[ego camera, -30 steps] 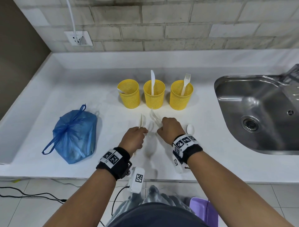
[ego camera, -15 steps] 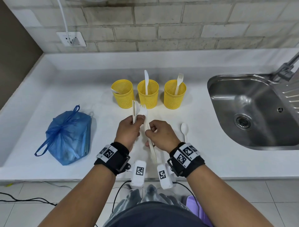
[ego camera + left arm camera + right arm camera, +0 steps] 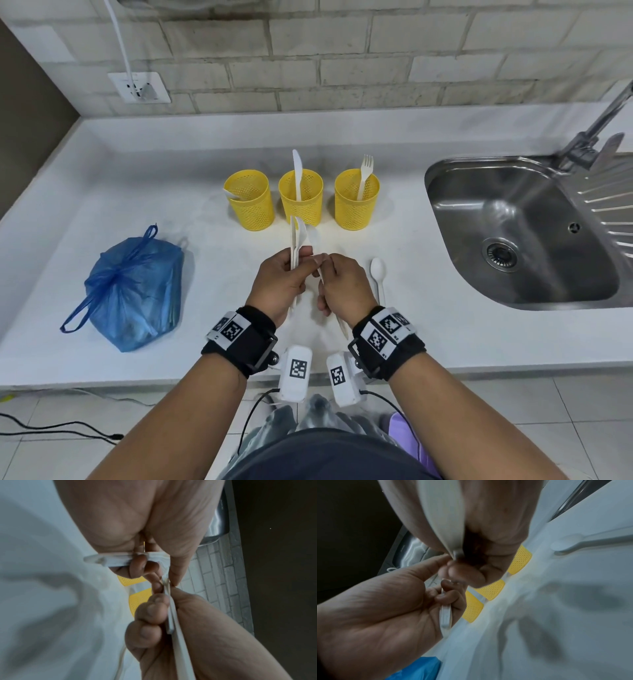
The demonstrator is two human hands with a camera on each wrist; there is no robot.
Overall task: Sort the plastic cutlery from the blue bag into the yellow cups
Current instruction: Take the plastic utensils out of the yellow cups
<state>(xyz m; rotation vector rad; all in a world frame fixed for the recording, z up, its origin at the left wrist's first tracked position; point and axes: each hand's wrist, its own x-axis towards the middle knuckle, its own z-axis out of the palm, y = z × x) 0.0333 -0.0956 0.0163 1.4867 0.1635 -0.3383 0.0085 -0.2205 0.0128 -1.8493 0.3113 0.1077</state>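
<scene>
We gripped a bunch of white plastic knives upright in our left hand, in front of the middle yellow cup. Our right hand curled round one more white piece (its type hidden), slanting down toward us. The blue bag lay knotted at the left; a spoon lay beside our right hand.

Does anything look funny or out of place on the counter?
One white spoon lies loose on the counter, right of the hands. Also, the piece in the left yellow cup leans against the rim instead of standing up.
</scene>
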